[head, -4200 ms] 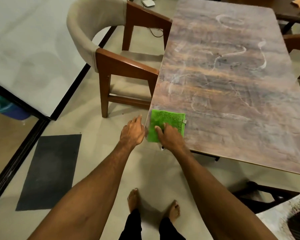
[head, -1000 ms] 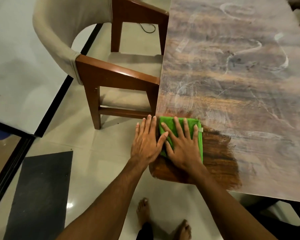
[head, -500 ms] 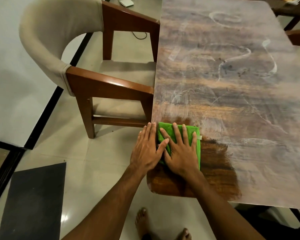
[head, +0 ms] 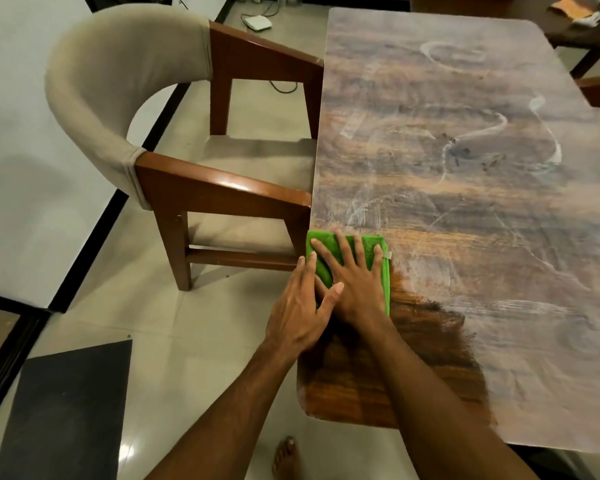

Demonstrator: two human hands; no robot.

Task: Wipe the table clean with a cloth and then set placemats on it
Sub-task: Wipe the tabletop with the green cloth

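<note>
Beige-upholstered armchair (head: 125, 98) with brown wooden frame, just beside left edge of counter (head: 465, 202). Dark floor mat (head: 66, 410) at lower left. Left hand (head: 300, 315) flat at counter's left edge, fingers extended and released, thumb overlapping right hand (head: 355, 285). Right hand pressed flat on green microfibre cloth (head: 378, 247), fingers spread, gripping nothing. Cloth folded, lying on counter at near-left edge. Dark clean wood patch beneath forearms; remaining surface hazy with pale smears. Bare foot (head: 286, 457) on tiled floor below.
</note>
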